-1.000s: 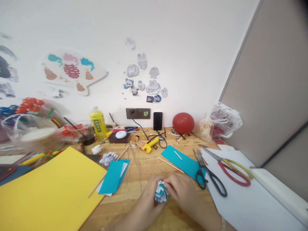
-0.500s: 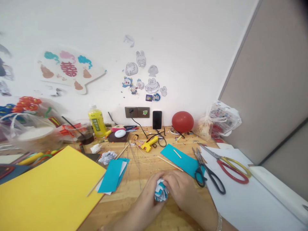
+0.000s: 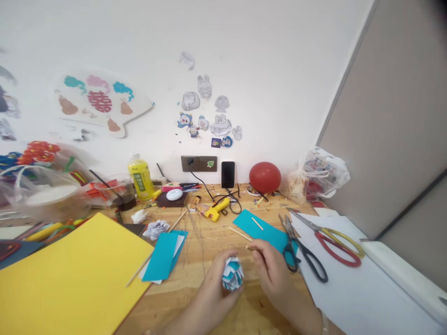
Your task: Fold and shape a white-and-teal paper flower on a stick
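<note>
My left hand [image 3: 218,279] is closed around a paper flower [image 3: 232,274] with overlapping white and blue petals, held low over the table. My right hand [image 3: 274,270] is just right of the flower, apart from it, its fingers curled in a pinch. A short tan end of a thin wooden stick [image 3: 249,247] pokes out at its fingertips; the rest is hidden in the hand. Beyond these fingers another wooden stick [image 3: 240,233] lies on the table, partly covered by the hand. A blue paper strip [image 3: 249,222] lies behind it, bearing a small stick piece [image 3: 257,224].
Black-handled scissors [image 3: 293,246] and red-and-yellow scissors [image 3: 335,239] lie at the right by white paper [image 3: 349,288]. Left are blue papers [image 3: 161,256], crumpled paper [image 3: 156,229] and a yellow sheet [image 3: 70,274]. A yellow glue gun [image 3: 217,210], phone [image 3: 228,175] and red balloon [image 3: 265,177] are behind.
My right hand has moved off the flower to the right and a little away from me, with a thin stick end at its fingertips. My left hand still holds the flower.
</note>
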A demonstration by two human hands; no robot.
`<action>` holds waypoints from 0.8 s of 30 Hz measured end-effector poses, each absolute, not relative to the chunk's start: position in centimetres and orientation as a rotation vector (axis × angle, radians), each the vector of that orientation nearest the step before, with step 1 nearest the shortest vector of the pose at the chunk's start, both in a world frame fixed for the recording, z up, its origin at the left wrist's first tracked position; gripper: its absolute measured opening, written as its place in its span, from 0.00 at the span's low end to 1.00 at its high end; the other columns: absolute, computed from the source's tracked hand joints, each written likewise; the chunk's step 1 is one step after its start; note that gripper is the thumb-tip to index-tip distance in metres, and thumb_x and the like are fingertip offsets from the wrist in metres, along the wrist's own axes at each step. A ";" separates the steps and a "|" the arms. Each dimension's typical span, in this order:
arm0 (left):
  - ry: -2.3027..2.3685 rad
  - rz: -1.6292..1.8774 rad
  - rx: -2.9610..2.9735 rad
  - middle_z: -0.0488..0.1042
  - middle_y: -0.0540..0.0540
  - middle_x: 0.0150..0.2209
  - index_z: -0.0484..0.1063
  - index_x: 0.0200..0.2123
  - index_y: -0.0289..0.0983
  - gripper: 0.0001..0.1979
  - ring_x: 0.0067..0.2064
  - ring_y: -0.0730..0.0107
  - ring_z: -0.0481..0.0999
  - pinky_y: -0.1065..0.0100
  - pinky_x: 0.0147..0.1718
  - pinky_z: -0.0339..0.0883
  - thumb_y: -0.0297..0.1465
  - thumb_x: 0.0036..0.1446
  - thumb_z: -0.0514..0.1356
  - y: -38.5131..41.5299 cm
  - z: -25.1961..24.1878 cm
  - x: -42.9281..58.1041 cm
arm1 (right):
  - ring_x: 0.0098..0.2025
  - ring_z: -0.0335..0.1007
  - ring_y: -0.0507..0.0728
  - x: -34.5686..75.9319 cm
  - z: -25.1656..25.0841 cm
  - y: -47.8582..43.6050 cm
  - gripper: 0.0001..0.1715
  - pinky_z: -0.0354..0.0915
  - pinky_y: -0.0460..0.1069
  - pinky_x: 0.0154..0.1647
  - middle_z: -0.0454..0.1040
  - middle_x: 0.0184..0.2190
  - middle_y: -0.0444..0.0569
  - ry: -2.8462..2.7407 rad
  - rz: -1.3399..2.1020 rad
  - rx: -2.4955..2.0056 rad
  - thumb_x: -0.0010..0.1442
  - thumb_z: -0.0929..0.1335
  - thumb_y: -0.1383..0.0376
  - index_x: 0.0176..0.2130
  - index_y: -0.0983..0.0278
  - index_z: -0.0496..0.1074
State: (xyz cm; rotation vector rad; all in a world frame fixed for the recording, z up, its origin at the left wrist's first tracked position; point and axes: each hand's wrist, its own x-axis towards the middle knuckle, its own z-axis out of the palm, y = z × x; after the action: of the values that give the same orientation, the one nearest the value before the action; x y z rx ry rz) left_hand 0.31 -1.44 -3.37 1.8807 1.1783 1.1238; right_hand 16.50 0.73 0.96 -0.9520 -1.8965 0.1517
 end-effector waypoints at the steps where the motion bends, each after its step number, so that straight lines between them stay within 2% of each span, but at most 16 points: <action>1: 1.189 1.137 1.845 0.64 0.42 0.53 0.57 0.53 0.41 0.29 0.55 0.59 0.63 0.58 0.54 0.57 0.20 0.46 0.56 -1.4 -3.5 0.2 | 0.34 0.71 0.54 16.7 0.9 0.7 0.11 0.65 0.46 0.33 0.74 0.31 0.48 -1.844 0.168 -0.970 0.63 0.56 0.66 0.38 0.62 0.66; 5: 1.188 1.192 1.744 0.66 0.43 0.50 0.58 0.51 0.41 0.26 0.53 0.60 0.65 0.60 0.52 0.60 0.21 0.47 0.55 -1.2 -3.7 0.1 | 0.34 0.70 0.54 16.9 0.5 0.7 0.08 0.65 0.46 0.34 0.72 0.31 0.47 -1.858 0.264 -0.976 0.61 0.58 0.69 0.38 0.62 0.65; 9: 1.214 1.245 1.674 0.68 0.44 0.43 0.59 0.45 0.39 0.21 0.44 0.61 0.71 0.62 0.43 0.66 0.24 0.46 0.58 -1.1 -2.8 0.2 | 0.31 0.67 0.54 16.5 0.3 0.3 0.07 0.63 0.47 0.31 0.70 0.29 0.46 -1.985 0.327 -0.909 0.60 0.58 0.69 0.35 0.62 0.64; 12: 1.173 1.254 1.659 0.67 0.46 0.39 0.58 0.42 0.39 0.19 0.40 0.64 0.72 0.64 0.39 0.67 0.25 0.46 0.59 -1.1 -2.4 0.3 | 0.31 0.66 0.53 16.3 0.3 0.1 0.07 0.62 0.47 0.31 0.68 0.28 0.45 -2.012 0.379 -0.903 0.61 0.59 0.68 0.34 0.62 0.64; 19: 1.083 1.210 1.637 0.67 0.46 0.41 0.56 0.45 0.40 0.22 0.42 0.63 0.71 0.64 0.41 0.65 0.25 0.47 0.60 -1.2 -2.7 0.4 | 0.33 0.65 0.54 16.3 -0.1 0.1 0.07 0.62 0.48 0.34 0.68 0.30 0.47 -2.046 0.438 -0.846 0.62 0.59 0.63 0.36 0.63 0.64; 24: 1.038 1.223 1.582 0.68 0.46 0.41 0.58 0.43 0.39 0.22 0.42 0.62 0.71 0.64 0.40 0.65 0.25 0.45 0.61 -1.1 -2.4 0.3 | 0.30 0.64 0.53 16.0 0.1 0.1 0.12 0.61 0.47 0.31 0.66 0.28 0.45 -1.913 0.740 -0.891 0.61 0.60 0.57 0.32 0.63 0.63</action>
State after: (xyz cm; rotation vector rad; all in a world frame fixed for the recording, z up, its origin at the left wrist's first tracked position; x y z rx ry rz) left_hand 0.31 -1.14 -2.40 1.5815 1.0380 1.2227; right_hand 15.96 0.07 0.11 -0.8908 -1.9129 0.7403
